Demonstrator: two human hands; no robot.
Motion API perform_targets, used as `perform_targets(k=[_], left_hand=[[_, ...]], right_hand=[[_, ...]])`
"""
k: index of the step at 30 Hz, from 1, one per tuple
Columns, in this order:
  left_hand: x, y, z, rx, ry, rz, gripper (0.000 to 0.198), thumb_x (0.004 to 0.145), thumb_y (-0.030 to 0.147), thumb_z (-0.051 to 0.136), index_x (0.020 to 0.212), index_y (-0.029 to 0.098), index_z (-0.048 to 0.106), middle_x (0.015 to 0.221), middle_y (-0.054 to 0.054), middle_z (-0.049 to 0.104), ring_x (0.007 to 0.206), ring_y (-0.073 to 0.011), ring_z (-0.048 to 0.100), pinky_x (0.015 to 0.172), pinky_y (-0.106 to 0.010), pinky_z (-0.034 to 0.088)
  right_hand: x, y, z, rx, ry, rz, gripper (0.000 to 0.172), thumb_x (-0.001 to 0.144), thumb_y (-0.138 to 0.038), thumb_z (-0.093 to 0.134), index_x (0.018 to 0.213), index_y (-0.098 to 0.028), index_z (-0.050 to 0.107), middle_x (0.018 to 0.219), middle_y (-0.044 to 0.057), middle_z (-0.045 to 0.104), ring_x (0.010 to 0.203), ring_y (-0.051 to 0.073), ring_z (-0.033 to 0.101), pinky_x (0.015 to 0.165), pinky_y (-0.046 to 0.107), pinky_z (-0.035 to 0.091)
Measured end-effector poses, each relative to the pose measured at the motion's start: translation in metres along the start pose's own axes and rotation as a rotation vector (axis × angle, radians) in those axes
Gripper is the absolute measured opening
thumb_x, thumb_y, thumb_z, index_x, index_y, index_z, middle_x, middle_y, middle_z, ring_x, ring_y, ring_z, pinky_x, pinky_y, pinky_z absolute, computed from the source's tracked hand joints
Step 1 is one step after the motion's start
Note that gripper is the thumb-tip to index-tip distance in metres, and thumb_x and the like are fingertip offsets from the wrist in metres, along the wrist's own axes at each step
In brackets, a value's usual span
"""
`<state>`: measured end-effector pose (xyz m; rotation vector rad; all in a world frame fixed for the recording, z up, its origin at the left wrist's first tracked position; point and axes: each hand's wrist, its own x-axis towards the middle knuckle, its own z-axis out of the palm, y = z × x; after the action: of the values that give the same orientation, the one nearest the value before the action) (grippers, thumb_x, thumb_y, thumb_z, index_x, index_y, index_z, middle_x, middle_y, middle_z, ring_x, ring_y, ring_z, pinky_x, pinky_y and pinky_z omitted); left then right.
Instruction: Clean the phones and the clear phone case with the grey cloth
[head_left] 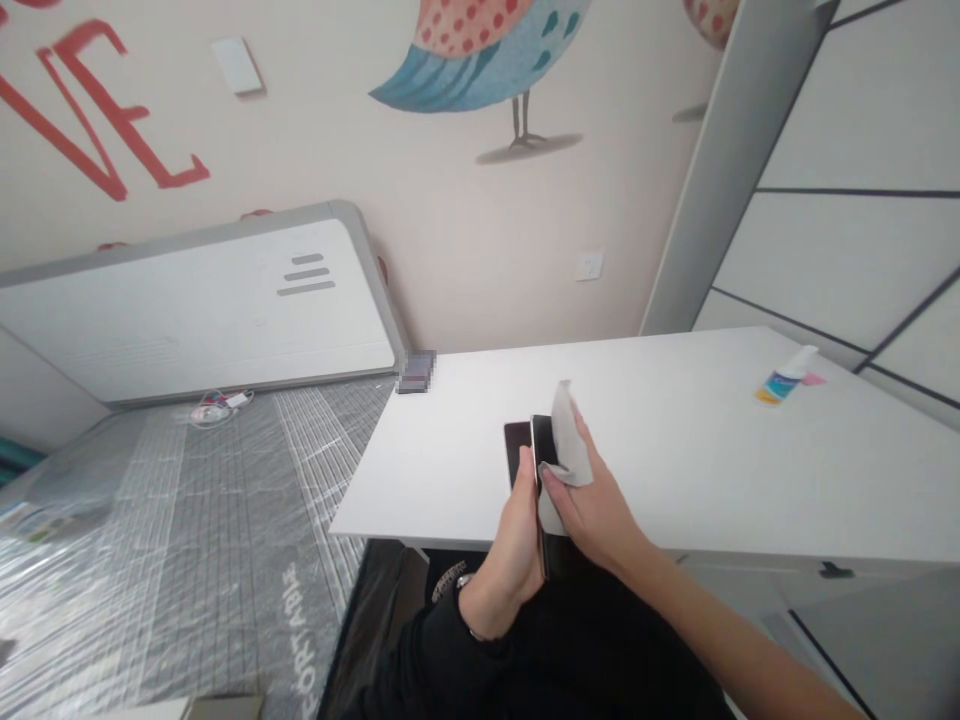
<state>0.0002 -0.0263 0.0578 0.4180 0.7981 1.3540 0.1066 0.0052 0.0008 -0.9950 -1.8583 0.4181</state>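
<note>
My left hand (511, 560) is closed around a dark, flat device with a thin metallic edge (546, 436), tilted up over the near edge of the white table (450, 460). It looks like a phone or small tablet. A white wipe (573, 445) is pinched in my right hand (600, 515), pressed close against the device's right face. Just left of the device, a second dark panel with a light rim (514, 442) shows behind my left thumb. Whether it is separate or part of the same device, I cannot tell.
A white bottle with a blue and yellow label (784, 378) lies at the table's right, beside a pink piece (814, 379). A blurred dark item (416, 372) sits at the back left corner. Left of the table is a plastic-covered mattress (225, 540) with a coiled cable (214, 408).
</note>
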Motion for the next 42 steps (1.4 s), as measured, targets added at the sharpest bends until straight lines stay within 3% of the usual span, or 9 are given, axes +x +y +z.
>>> perform_targets(k=[5, 11, 16, 22, 26, 29, 33, 37, 42], left_hand=[[0.002, 0.007, 0.002, 0.019, -0.014, 0.049, 0.051, 0.105, 0.053, 0.046, 0.118, 0.017, 0.078, 0.131, -0.009, 0.075, 0.137, -0.0277, 0.061, 0.126, -0.04, 0.036], [0.001, -0.005, 0.001, 0.024, -0.004, 0.034, 0.039, 0.106, 0.046, 0.048, 0.123, 0.024, 0.076, 0.138, -0.003, 0.072, 0.143, -0.0198, 0.055, 0.128, -0.034, 0.032], [0.006, 0.004, 0.001, -0.006, -0.072, -0.098, 0.065, 0.107, 0.058, 0.032, 0.121, 0.013, 0.077, 0.132, -0.011, 0.075, 0.141, -0.0254, 0.057, 0.128, -0.04, 0.031], [0.002, 0.009, 0.005, 0.071, -0.132, -0.015, 0.055, 0.107, 0.055, 0.038, 0.129, 0.02, 0.074, 0.14, -0.006, 0.07, 0.142, -0.0246, 0.056, 0.128, -0.036, 0.031], [0.004, 0.022, 0.005, 0.064, -0.138, -0.035, 0.067, 0.104, 0.065, 0.035, 0.131, 0.015, 0.071, 0.132, -0.012, 0.075, 0.136, -0.0291, 0.062, 0.126, -0.043, 0.035], [0.004, 0.019, 0.002, 0.105, -0.145, 0.004, 0.057, 0.104, 0.06, 0.044, 0.128, 0.018, 0.074, 0.131, -0.009, 0.076, 0.138, -0.0268, 0.06, 0.127, -0.04, 0.034], [0.001, 0.008, 0.0, 0.065, -0.116, -0.04, 0.049, 0.104, 0.054, 0.048, 0.126, 0.021, 0.075, 0.134, -0.007, 0.074, 0.142, -0.0242, 0.056, 0.128, -0.038, 0.032], [0.003, 0.012, 0.002, -0.023, -0.026, -0.022, 0.056, 0.105, 0.058, 0.04, 0.121, 0.02, 0.077, 0.133, -0.007, 0.074, 0.139, -0.0242, 0.059, 0.127, -0.038, 0.035], [0.005, 0.016, 0.003, 0.063, -0.118, 0.025, 0.065, 0.106, 0.062, 0.034, 0.126, 0.015, 0.075, 0.136, -0.011, 0.072, 0.145, -0.0254, 0.052, 0.129, -0.038, 0.03]], right_hand=[[-0.019, -0.003, 0.009, 0.042, -0.105, -0.156, 0.088, 0.101, -0.053, 0.05, 0.168, -0.023, 0.002, 0.176, 0.015, 0.015, 0.16, 0.04, 0.02, 0.125, 0.064, 0.03], [-0.002, -0.003, 0.015, 0.023, 0.076, 0.031, 0.087, 0.103, -0.037, 0.047, 0.167, -0.023, -0.01, 0.177, 0.014, 0.008, 0.16, 0.04, 0.02, 0.126, 0.065, 0.029], [-0.003, 0.0, 0.005, -0.134, -0.145, -0.367, 0.09, 0.097, -0.033, 0.049, 0.168, -0.022, -0.006, 0.175, 0.013, 0.018, 0.158, 0.038, 0.026, 0.12, 0.065, 0.04], [0.004, -0.001, -0.005, -0.19, -0.045, -0.238, 0.094, 0.098, -0.029, 0.051, 0.167, -0.021, -0.012, 0.177, 0.013, 0.009, 0.161, 0.038, 0.016, 0.126, 0.063, 0.031], [-0.018, 0.0, 0.006, -0.193, -0.228, -0.379, 0.103, 0.094, -0.036, 0.057, 0.167, -0.018, -0.013, 0.174, 0.019, 0.021, 0.156, 0.043, 0.03, 0.12, 0.066, 0.039], [-0.014, 0.004, 0.001, -0.197, -0.253, -0.339, 0.115, 0.089, -0.053, 0.064, 0.167, -0.013, -0.01, 0.173, 0.024, 0.018, 0.155, 0.05, 0.026, 0.12, 0.074, 0.031], [0.012, -0.005, -0.003, -0.076, -0.117, -0.229, 0.093, 0.101, -0.064, 0.042, 0.168, -0.023, -0.009, 0.177, 0.014, 0.004, 0.16, 0.044, 0.011, 0.126, 0.07, 0.019], [0.007, -0.014, 0.011, -0.055, -0.095, -0.281, 0.083, 0.104, -0.06, 0.031, 0.167, -0.025, -0.011, 0.176, 0.014, 0.014, 0.16, 0.04, 0.019, 0.126, 0.066, 0.026], [-0.006, 0.002, 0.007, -0.053, -0.135, -0.349, 0.087, 0.102, -0.058, 0.036, 0.168, -0.018, -0.002, 0.172, 0.019, 0.025, 0.158, 0.039, 0.026, 0.122, 0.065, 0.033]])
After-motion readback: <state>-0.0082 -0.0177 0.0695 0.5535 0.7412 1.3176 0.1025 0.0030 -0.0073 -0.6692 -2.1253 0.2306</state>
